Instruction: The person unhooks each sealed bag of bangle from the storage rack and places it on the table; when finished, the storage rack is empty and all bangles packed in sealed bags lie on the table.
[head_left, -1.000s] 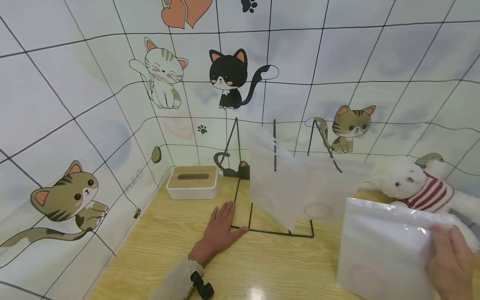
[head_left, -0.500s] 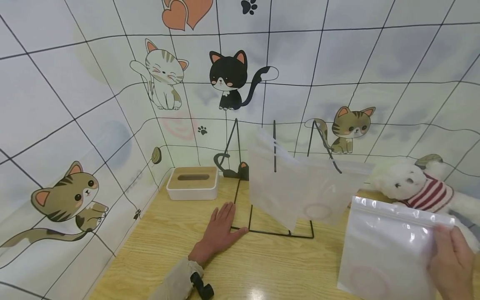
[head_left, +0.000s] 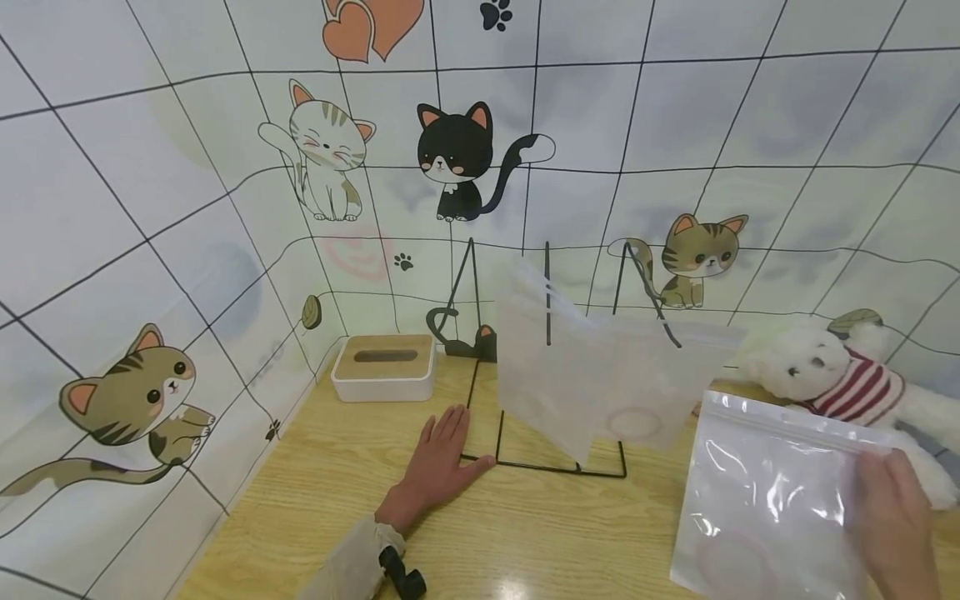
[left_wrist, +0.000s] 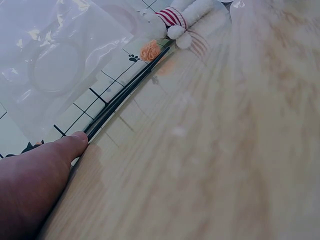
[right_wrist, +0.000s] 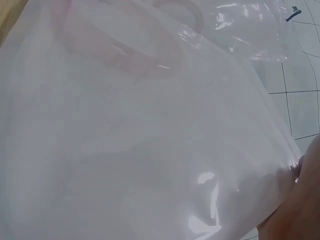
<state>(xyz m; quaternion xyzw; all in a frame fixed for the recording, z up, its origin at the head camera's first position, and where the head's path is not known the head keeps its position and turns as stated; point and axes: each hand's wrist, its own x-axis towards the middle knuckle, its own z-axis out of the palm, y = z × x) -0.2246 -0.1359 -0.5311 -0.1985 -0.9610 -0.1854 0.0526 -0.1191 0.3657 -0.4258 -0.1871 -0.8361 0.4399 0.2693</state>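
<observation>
Clear, shiny plastic at the lower right of the head view: a zip bag (head_left: 780, 483) with a faint pink ring (head_left: 735, 562) low on its face, printed or enclosed, cannot tell which. Pinched near its upper right side by the right hand (head_left: 892, 517), with fingers bent closed on the plastic; in the right wrist view, crumpled where gripped and filling most of the frame. At lower centre-left of the head view, the left hand (head_left: 435, 462), palm down and flat on the pale wooden counter (head_left: 540, 533), fingers straight and close together, thumb spread wide, with nothing gripped. Fingertips and thumb at the near left corner of a black wire rack (head_left: 540, 466); in the left wrist view, thumb tip touching the dark bar. At the rack, mid-frame, a slanted bag (head_left: 540, 367) and, just to its right, a neighbouring bag (head_left: 652, 379) with another pink ring; cannot tell how supported. Left of the rack, a white tissue box (head_left: 384, 383) with a wooden lid. At the right edge of the frame, behind the held plastic, a white teddy bear (head_left: 798, 362) in a striped top. In the left wrist view, upper centre, an orange flower (left_wrist: 150, 51) near the far end of the bar. Behind everything, a cat-printed wall (head_left: 585, 108).
</observation>
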